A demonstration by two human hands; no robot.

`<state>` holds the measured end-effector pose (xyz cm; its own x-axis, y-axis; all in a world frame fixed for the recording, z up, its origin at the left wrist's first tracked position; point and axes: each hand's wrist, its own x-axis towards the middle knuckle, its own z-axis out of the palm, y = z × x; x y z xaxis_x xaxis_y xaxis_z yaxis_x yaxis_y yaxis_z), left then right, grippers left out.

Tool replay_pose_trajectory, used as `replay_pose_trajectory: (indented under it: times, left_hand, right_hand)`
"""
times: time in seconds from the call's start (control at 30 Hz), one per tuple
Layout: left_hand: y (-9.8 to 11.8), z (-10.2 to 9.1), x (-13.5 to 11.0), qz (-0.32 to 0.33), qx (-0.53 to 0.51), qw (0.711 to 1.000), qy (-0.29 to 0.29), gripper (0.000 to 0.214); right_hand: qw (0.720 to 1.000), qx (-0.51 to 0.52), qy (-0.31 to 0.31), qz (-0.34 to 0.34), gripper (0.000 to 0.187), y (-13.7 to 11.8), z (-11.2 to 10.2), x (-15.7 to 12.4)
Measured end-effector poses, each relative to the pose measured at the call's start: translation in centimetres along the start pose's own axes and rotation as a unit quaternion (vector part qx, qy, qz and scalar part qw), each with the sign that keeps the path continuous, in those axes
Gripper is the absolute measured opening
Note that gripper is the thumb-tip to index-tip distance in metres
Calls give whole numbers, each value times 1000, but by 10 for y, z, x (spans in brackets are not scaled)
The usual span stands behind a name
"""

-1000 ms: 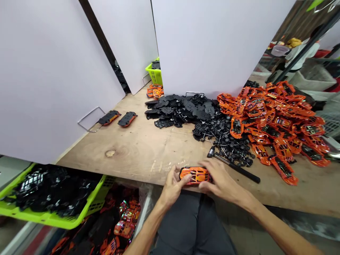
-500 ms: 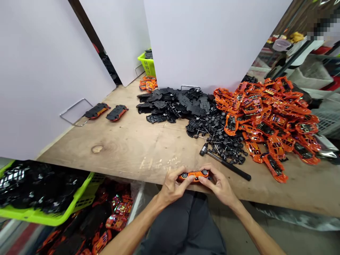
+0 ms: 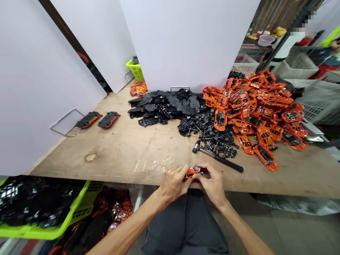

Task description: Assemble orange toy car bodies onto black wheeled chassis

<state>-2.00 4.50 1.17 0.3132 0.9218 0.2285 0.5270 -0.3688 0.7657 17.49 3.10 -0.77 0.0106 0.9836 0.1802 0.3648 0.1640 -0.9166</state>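
Observation:
Between both hands, at the front edge of the wooden table (image 3: 117, 156), is an orange toy car (image 3: 190, 173) with one black wheel showing. My left hand (image 3: 174, 181) wraps its left end and hides that part. At the car's right end, my right hand (image 3: 211, 180) pinches it with thumb and fingers. Just beyond the hands lies a hammer (image 3: 223, 161) with a black handle. Behind it spreads a heap of black wheels on metal axles (image 3: 219, 136). Black car bases (image 3: 170, 104) are piled at the back, and orange car shells (image 3: 260, 109) at the right.
Two toy cars (image 3: 108, 119) lie upside down at the left, near a wire bookend (image 3: 65, 122). White panels (image 3: 186, 42) stand behind the table. Below the left edge, a green basket (image 3: 71, 212) holds black parts. Plastic crates (image 3: 300, 65) stand at the far right.
The toy car is turned in my hands; two wheels showed before, one shows now. My left hand covers more of it. The whole view has shifted slightly.

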Motion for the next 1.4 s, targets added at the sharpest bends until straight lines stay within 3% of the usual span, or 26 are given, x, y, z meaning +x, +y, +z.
replay_pose_trajectory:
  times: [0.1,0.17,0.23,0.27,0.33,0.37,0.4,0.53,0.63,0.73,0.87,1.13,1.23,1.4]
  left_hand:
    - [3,-4,-5,-42,-45,998,10,21]
    - [11,-2,-6,-109,-153,980,60,32]
    - [19,4,-5,-170,-305,930,112,45]
    - [22,8,-4,-187,-381,896,129,49]
    - [25,12,-1,-195,-487,840,137,52]
    - [25,11,0,-192,-506,831,130,51]
    - [24,8,0,-185,-500,838,118,50]
    - [17,-12,-4,-154,-312,937,42,42]
    - [12,-13,-8,-153,-230,961,22,30]
    - [8,-2,-12,-148,-202,968,31,27]
    - [6,4,-12,-162,-211,963,34,25]
    - [6,0,-7,-182,-265,947,11,19]
    - [5,3,-5,-196,-274,941,22,17]
    - [6,9,-7,-210,-290,933,38,20]
  right_hand:
    - [1000,11,-10,-27,21,-10,-5,0]
    - [999,34,-18,-36,40,-15,-9,2]
    - [998,42,-21,-47,58,-17,-9,3]
    - [997,40,-20,-55,57,-17,-8,4]
    - [996,19,-14,-85,38,-17,-5,7]
    - [994,4,-12,-106,28,-18,-5,9]
    - [991,-12,-21,-129,23,-20,-6,11]
    - [956,-128,-175,-196,30,-33,-27,26]
    - [933,-184,-235,-200,30,-37,-39,35]
    - [950,-136,-227,-164,22,-32,-38,38]
    - [981,-79,-164,-73,14,-22,-29,32]
    - [988,-52,-104,-98,16,-19,-17,13]
    - [993,-48,-93,-47,15,-18,-16,13]
    - [996,-22,-77,38,27,-8,-15,12]
